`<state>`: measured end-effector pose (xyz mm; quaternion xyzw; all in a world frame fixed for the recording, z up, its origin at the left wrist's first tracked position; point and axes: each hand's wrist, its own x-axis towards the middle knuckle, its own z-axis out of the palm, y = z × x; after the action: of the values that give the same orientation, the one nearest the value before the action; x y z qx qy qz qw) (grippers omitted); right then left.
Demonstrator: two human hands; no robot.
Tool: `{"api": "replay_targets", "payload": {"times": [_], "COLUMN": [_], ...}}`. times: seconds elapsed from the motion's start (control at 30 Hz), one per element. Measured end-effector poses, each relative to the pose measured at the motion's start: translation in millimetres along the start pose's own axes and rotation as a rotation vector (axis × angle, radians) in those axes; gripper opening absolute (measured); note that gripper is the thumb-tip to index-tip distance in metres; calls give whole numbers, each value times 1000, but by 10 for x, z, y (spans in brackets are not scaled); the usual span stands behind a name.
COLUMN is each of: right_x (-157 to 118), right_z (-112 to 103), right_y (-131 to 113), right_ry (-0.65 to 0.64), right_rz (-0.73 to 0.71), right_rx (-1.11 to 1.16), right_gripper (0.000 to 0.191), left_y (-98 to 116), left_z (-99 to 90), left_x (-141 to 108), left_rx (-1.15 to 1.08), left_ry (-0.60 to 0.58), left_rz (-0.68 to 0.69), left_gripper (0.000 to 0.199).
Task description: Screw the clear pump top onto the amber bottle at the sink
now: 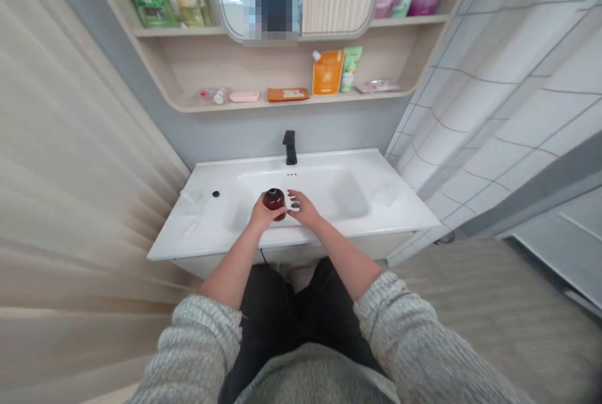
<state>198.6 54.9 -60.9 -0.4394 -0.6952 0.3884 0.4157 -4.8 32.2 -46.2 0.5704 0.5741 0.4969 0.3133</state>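
White bathroom basin (376, 219) — left hand (262, 212) curled firmly around a dark red bottle (274, 199) over the near bowl, steadying it; right hand (301, 208) just beside it, fingers spread, holding nothing.

Wooden shelves (244, 65) above white washbasin (404, 219)

White ceramic vanity counter (181, 234) under the grip, black faucet (290, 147) on it straight ahead, small black knob (216, 194) left of the grip. Wooden shelf (291, 103) far beyond: small clear bottles (211, 96), pink soap bar (244, 96), flat orange packet (288, 95), upright orange pouch (328, 73), green tube (350, 68), small dish (376, 86), left to right.
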Motion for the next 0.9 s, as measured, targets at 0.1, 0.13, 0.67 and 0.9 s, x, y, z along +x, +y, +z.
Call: {"api": "replay_targets", "payload": {"times": [0.1, 0.13, 0.67, 0.9], "right_x": [-78, -132, -850, -712], "right_z": [-385, -591, -3096, -2827], "right_y": [-19, -8, 628, 599], "right_ry": [183, 253, 651, 688], "right_rz": [39, 36, 418, 333], "right_rx": [-156, -222, -330, -239], "right_gripper": [50, 44, 98, 73], "left_y": [-3, -13, -102, -155], "left_z": [4, 6, -24, -16], "left_x": [16, 24, 80, 110], "left_rx": [22, 20, 48, 42], "left_ry": [41, 54, 109, 131], "left_rz": [-30, -43, -73, -78], "left_gripper": [73, 73, 74, 72]}}
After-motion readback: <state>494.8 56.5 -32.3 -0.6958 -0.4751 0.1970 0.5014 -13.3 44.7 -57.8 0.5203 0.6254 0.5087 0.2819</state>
